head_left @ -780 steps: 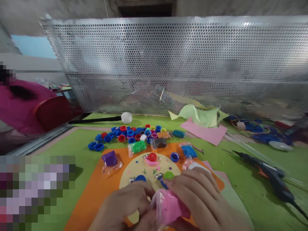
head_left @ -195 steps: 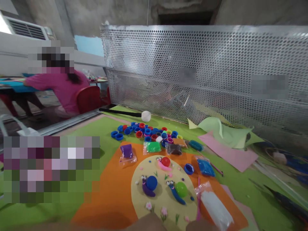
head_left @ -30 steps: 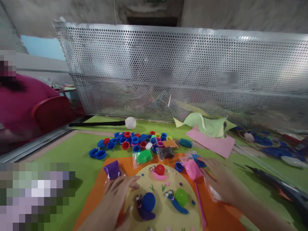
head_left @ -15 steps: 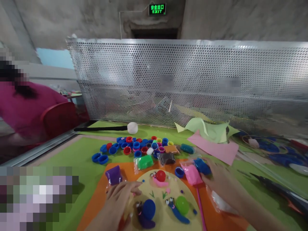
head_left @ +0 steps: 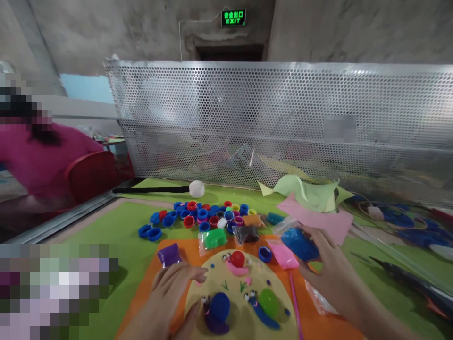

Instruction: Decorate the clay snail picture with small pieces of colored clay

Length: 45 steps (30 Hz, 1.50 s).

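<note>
A pale yellow round-topped board (head_left: 244,283) lies on an orange sheet, bearing clay snails: one with a blue shell (head_left: 220,308), one with a green shell (head_left: 269,303), one with a red shell (head_left: 237,259). My left hand (head_left: 168,293) rests at the board's left edge, fingers stretched and thumb apart, holding nothing. Just beyond it lies a purple clay packet (head_left: 169,255). Right of the board, my right hand (head_left: 329,269) has thumb and fingers around a bag of blue clay (head_left: 300,243). Beside that bag are a pink clay packet (head_left: 283,255) and a blue cap (head_left: 264,254).
Several bottle caps (head_left: 201,215) are heaped behind the board, near green (head_left: 214,239) and black (head_left: 247,233) clay packets. A pink stick (head_left: 295,302) lies at the board's right. Crumpled paper (head_left: 307,191) and a perforated metal screen (head_left: 226,118) stand behind; a dark pointed tool (head_left: 406,278) lies right.
My right hand has shifted slightly right, and the blue clay bag has turned, showing more of itself. My left thumb has spread from the fingers. The view has tilted slightly.
</note>
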Tool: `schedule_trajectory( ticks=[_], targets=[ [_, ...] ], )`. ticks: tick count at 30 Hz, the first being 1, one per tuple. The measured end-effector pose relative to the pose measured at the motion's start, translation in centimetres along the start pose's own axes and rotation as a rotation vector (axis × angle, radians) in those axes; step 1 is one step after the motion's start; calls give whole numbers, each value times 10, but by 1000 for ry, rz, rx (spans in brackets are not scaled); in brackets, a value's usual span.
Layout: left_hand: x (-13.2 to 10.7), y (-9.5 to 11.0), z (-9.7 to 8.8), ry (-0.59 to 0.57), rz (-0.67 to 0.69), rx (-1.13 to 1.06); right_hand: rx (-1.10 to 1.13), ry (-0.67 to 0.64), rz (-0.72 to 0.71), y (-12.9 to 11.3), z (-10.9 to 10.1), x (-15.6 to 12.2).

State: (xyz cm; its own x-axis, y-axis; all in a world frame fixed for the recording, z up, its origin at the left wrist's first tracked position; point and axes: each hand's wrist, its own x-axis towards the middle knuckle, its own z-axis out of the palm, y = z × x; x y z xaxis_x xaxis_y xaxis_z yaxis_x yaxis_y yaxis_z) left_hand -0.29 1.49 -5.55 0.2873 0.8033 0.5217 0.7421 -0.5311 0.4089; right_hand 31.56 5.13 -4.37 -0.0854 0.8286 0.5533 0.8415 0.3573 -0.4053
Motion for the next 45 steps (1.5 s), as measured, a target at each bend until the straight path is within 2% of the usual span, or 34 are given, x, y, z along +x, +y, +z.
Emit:
schedule_trajectory(
  ticks=[5,8,9,13,16,19,21,25,28,31,34,37,41,45],
  targets=[
    [4,-2,-7,-65,21,74,135,-73,-38,-17,0,-7],
    [11,3,-7,-28,17,61,169,-105,-29,-28,-3,-10],
    [15,6,-7,-24,46,49,178,-125,-25,-31,-5,-10],
    [28,26,-10,-121,311,-17,142,-257,31,-38,-10,-12],
    [35,34,-11,-125,366,12,59,-256,103,-32,-10,-10],
    [41,19,-12,-98,299,160,17,-203,143,-16,-6,-7],
    [46,-7,-18,-73,142,347,-6,-188,181,-3,-4,-6],
    [53,-69,-40,-35,-72,459,-76,-182,227,20,1,-5],
    [51,-94,-51,-112,-104,495,-175,-218,238,26,6,-5],
    [47,-93,-49,-242,-38,489,-300,-239,235,21,8,-6],
    [42,-80,-41,-376,55,450,-399,-237,228,12,5,-7],
    [39,-70,-37,-461,98,422,-465,-249,211,4,1,-8],
    [41,-69,-37,-479,95,406,-500,-302,183,3,2,6],
    [46,-75,-40,-448,74,395,-534,-356,180,9,15,46]
  ],
)
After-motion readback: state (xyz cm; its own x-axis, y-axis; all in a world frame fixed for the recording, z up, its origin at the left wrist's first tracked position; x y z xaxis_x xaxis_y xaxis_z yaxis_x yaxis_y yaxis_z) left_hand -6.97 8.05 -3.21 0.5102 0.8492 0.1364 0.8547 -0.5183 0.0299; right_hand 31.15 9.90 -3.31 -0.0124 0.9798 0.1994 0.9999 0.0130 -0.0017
